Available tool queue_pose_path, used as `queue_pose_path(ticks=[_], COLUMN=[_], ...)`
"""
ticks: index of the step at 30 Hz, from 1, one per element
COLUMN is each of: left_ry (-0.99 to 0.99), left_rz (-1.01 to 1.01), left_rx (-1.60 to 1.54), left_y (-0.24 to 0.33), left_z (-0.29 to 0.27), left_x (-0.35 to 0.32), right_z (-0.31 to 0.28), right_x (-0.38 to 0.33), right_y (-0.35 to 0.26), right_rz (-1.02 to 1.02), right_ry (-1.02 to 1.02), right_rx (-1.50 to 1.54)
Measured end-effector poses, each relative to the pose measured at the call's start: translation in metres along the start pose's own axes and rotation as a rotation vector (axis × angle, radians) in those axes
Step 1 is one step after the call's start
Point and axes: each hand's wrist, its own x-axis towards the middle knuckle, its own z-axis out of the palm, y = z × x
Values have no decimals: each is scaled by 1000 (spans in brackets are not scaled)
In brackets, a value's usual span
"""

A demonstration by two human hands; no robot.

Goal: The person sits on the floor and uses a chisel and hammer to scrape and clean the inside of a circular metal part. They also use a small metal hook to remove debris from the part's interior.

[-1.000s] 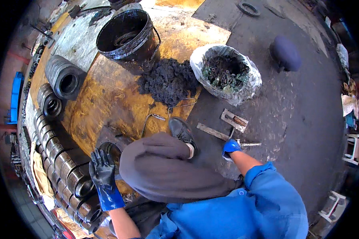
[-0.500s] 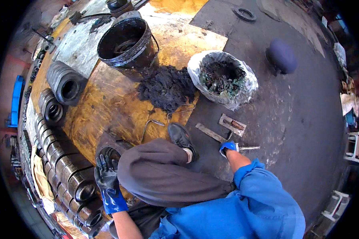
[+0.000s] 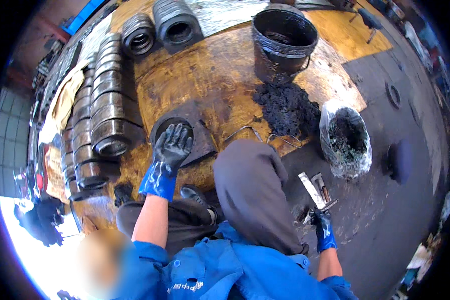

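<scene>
My left hand [image 3: 174,150], in a blue glove smeared with black, is held palm up with fingers stretched out. It is over a dark metal block [image 3: 203,135] with a round opening, covering part of that opening. My right hand [image 3: 323,225], gloved likewise, is low at the right with its fingers curled near the floor tools. Just beyond it are a pale flat scraper blade [image 3: 311,191] and a small trowel [image 3: 322,187]. A short bar [image 3: 330,204] lies against the fingers; what they grip is mostly hidden.
Rows of stacked metal rings [image 3: 110,100] stand on the left. A black bucket [image 3: 284,50], a heap of dark greasy material [image 3: 287,107] and a plastic-lined container [image 3: 330,140] are beyond my knee. Bent wire [image 3: 245,131] lies near the heap; a dark stool [image 3: 400,161] stands at right.
The whole view has turned toward the left. My left hand has moved from beside the block to over its opening, palm up. My right hand remains by the scraper and trowel.
</scene>
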Motion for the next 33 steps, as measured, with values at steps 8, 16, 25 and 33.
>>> queue_pose_path(ticks=[8,16,25,33], left_ry=[315,320,495,732], left_rz=[49,-37,-18,-5], left_rx=[145,197,188,430], left_y=[-2,-14,-13,3], left_z=[-43,-61,-102,-169], left_x=[-3,3,28,38], right_z=[39,198,382,393], right_x=[-18,-57,-36,-16], right_y=[-149,-338,-281,-130], right_rz=[-541,-556,-853,-528], right_ry=[-116,-932,-580,-719], right_rx=[-77,302,-145,-1573])
